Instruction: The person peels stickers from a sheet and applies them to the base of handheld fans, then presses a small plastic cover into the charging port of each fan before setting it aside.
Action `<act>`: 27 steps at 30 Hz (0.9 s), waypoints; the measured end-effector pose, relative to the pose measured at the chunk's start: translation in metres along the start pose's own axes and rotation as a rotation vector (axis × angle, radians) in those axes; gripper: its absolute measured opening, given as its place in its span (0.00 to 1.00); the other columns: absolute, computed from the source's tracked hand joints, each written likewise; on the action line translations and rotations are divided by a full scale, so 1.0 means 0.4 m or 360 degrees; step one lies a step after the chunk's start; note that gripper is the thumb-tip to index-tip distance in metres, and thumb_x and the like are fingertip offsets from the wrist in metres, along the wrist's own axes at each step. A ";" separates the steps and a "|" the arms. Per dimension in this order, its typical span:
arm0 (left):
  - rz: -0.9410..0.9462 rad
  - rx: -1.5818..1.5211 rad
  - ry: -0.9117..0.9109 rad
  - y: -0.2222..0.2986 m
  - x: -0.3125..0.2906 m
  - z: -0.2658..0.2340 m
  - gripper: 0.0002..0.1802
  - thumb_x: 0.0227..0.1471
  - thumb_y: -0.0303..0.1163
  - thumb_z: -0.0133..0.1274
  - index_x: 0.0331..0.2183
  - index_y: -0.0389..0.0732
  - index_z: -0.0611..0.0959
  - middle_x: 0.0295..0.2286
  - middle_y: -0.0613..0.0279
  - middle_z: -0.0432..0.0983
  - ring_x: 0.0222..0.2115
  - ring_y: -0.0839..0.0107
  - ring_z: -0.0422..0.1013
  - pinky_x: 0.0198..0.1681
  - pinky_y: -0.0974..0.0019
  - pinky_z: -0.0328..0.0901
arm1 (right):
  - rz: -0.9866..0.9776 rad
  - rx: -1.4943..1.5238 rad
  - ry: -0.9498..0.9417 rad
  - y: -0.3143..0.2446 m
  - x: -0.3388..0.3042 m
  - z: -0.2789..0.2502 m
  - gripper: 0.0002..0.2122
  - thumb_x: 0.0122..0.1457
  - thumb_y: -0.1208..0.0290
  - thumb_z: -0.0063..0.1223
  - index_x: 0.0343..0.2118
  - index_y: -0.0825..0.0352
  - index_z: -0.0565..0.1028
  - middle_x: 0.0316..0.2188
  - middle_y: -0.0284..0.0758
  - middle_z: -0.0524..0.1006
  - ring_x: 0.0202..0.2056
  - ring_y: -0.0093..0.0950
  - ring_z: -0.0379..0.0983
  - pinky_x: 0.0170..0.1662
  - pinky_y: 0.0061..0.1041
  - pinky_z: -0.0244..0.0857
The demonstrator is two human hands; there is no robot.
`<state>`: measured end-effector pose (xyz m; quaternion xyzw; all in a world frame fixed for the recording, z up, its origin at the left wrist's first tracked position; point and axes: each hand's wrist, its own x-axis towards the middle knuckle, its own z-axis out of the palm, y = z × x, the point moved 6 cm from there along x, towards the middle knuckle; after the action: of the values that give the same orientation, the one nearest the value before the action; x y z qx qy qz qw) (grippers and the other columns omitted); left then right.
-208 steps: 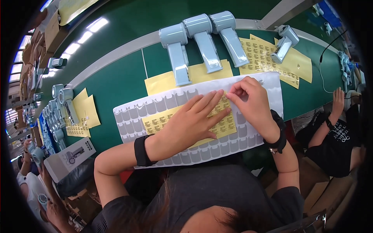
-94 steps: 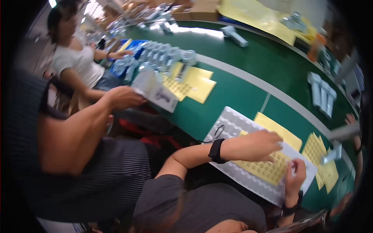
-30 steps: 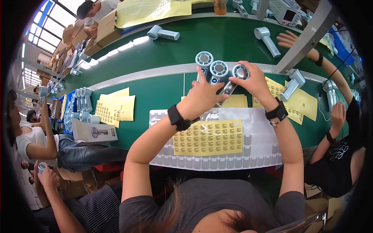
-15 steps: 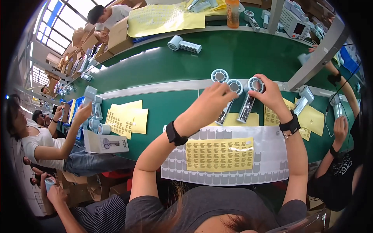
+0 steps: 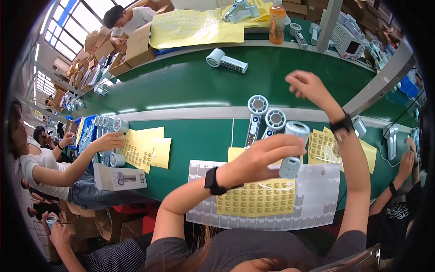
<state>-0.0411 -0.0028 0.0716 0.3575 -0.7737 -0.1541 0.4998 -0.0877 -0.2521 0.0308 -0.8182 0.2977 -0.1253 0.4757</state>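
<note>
My left hand (image 5: 265, 156) grips a pale blue handheld fan (image 5: 290, 168) by its handle, above the front of the bench. The fan's round head (image 5: 297, 129) points away from me, and part of the handle is hidden by my fingers. To its left, two more handheld fans lie heads outward: one fan (image 5: 258, 105) and another fan (image 5: 275, 119), partly behind my hand. My right hand (image 5: 310, 88) is raised over the green belt with loosely bent fingers and nothing in it. Below my left hand, a yellow label sheet (image 5: 253, 199) rests on a white sticker sheet (image 5: 317, 204).
On the green belt (image 5: 158, 90) lies another handheld fan (image 5: 234, 64). More yellow sheets (image 5: 324, 147) are under my right forearm. A metal post (image 5: 385, 84) rises at the right. Co-workers sit on both sides; an orange bottle (image 5: 277, 22) stands on the far shelf.
My right hand has let go of a fan and moved away over the belt. My left hand has come nearer and now holds a fan. The belt fan appears shifted slightly right.
</note>
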 end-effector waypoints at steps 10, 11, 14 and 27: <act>-0.0063 -0.0102 0.0128 0.064 -0.044 -0.012 0.30 0.40 0.25 0.69 0.47 0.33 0.76 0.48 0.47 0.75 0.51 0.52 0.72 0.57 0.51 0.66 | -0.0780 -0.0496 0.0650 0.054 0.441 0.190 0.21 0.45 0.60 0.68 0.40 0.67 0.80 0.32 0.44 0.81 0.38 0.40 0.79 0.44 0.34 0.71; -0.0070 -0.0091 0.0132 0.059 -0.049 -0.019 0.30 0.40 0.25 0.69 0.47 0.33 0.76 0.48 0.47 0.75 0.51 0.52 0.72 0.57 0.51 0.66 | -0.0705 -0.0469 0.0501 0.050 0.443 0.193 0.21 0.46 0.60 0.68 0.40 0.68 0.80 0.32 0.43 0.81 0.38 0.39 0.79 0.44 0.33 0.72; -0.0097 -0.0098 0.0174 0.062 -0.065 -0.021 0.30 0.40 0.25 0.69 0.47 0.33 0.76 0.48 0.47 0.75 0.51 0.51 0.72 0.57 0.51 0.65 | -0.0426 -0.0296 0.0232 0.053 0.398 0.175 0.19 0.49 0.60 0.67 0.39 0.69 0.81 0.33 0.40 0.81 0.37 0.34 0.79 0.42 0.30 0.72; -0.0052 -0.0173 0.0040 0.069 -0.049 0.014 0.31 0.39 0.26 0.70 0.47 0.34 0.76 0.47 0.47 0.76 0.49 0.52 0.73 0.56 0.51 0.66 | 0.0317 0.1988 0.0131 0.111 -0.303 0.018 0.18 0.64 0.67 0.52 0.48 0.79 0.72 0.40 0.46 0.79 0.38 0.30 0.78 0.46 0.25 0.74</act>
<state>-0.0520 0.0297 0.0725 0.3444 -0.7520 -0.1996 0.5255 -0.1963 -0.1900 -0.0015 -0.3492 0.2613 -0.2620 0.8609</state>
